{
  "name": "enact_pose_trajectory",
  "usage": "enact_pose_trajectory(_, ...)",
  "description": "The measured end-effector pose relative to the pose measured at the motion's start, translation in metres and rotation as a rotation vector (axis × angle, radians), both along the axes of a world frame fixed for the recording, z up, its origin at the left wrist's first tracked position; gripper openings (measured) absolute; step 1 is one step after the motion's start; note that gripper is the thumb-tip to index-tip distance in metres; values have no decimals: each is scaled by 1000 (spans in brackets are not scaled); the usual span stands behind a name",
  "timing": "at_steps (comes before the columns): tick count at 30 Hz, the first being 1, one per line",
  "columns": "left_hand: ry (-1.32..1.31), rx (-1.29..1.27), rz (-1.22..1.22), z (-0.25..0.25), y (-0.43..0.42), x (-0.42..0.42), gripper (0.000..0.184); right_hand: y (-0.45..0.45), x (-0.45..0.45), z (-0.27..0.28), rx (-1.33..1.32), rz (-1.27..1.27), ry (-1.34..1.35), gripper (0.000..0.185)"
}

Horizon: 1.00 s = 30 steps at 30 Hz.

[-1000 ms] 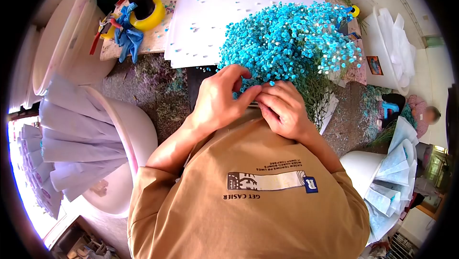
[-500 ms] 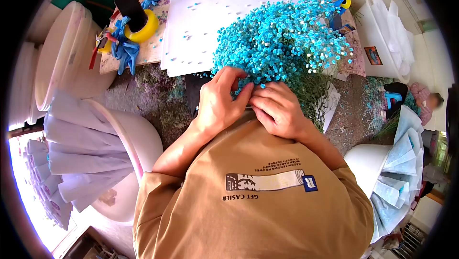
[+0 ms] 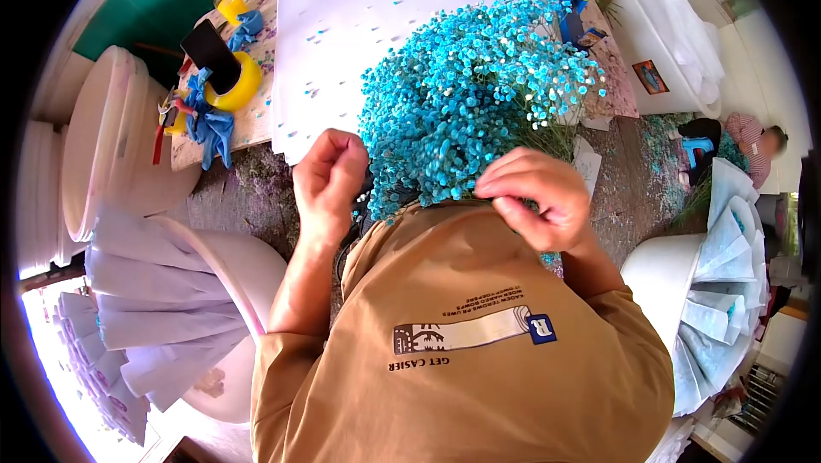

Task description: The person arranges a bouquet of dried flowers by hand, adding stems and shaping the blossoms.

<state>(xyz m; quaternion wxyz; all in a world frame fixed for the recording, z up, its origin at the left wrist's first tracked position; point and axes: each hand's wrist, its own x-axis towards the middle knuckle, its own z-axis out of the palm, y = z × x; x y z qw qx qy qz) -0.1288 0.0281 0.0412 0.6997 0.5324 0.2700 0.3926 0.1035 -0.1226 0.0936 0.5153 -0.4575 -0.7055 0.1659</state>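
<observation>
A large bunch of turquoise baby's breath [image 3: 453, 104] leans over the table's near edge, its lower blooms against my shirt. At its left side, my left hand [image 3: 329, 176] is closed, thumb pressed against the curled fingers; whatever they pinch is too small to make out. My right hand [image 3: 543, 198] is by the lower right of the blooms, fingers bent and thumb tucked beneath them. Its fingertips are close to the flowers, and anything between them is hidden. Green stems [image 3: 556, 138] trail out to the right of the bunch.
White paper sheets [image 3: 316, 44] strewn with petals cover the table. A phone [image 3: 209, 54] leans on a yellow tape roll [image 3: 244, 82] beside red-handled cutters [image 3: 162, 125]. White tubs with wrapped bundles [image 3: 154, 292] flank me. Another person [image 3: 748, 142] sits far right.
My hands were together at the bunch's near edge and have moved apart, left hand leftward, right hand rightward. The blooms now hang lower, nearer my shirt. The whole view has shifted slightly.
</observation>
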Motion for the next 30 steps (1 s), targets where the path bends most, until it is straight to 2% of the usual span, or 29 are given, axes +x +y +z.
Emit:
enact_pose_trajectory(2,122,102,-131,33,16,4,15,-9,8,7,30,-112,0,16)
enact_pose_trajectory(3,262,320,-67,44,12,21,20,-13,9,11,19,-200,-19,16)
enact_pose_trajectory(5,523,524,-136,51,19,50,20,-18,13,13,51,-367,-105,16)
enact_pose_trajectory(6,646,643,-183,57,23,62,20,-20,15,12,60,-366,-111,16)
enact_pose_trajectory(7,637,653,-179,52,28,73,20,-21,17,12,69,-438,-138,16)
enact_pose_trajectory(9,677,998,-57,37,34,92,24,-24,24,12,100,-552,-169,17)
enact_pose_trajectory(13,697,977,-65,35,35,104,12,-28,39,10,148,-678,-170,17)
enact_pose_trajectory(17,652,1013,-42,31,37,104,8,-26,51,2,148,-694,-146,18)
enact_pose_trajectory(20,275,578,-82,22,46,96,10,-15,54,-1,236,-704,-224,24)
enact_pose_trajectory(22,143,434,-53,18,55,85,4,-12,56,-3,185,-708,-344,52)
enact_pose_trajectory(25,-135,37,-139,28,59,63,4,-3,56,-11,130,-683,-350,69)
enact_pose_trajectory(26,-261,-85,-217,32,58,60,13,-2,57,-13,130,-694,-345,69)
enact_pose_trajectory(28,-357,-234,-358,43,51,51,21,-2,59,-15,132,-695,-323,66)
enact_pose_trajectory(29,-298,-236,-301,50,40,52,29,-1,60,-13,147,-686,-321,64)
enact_pose_trajectory(30,-296,-239,-312,55,31,53,29,-1,61,-15,143,-697,-322,64)
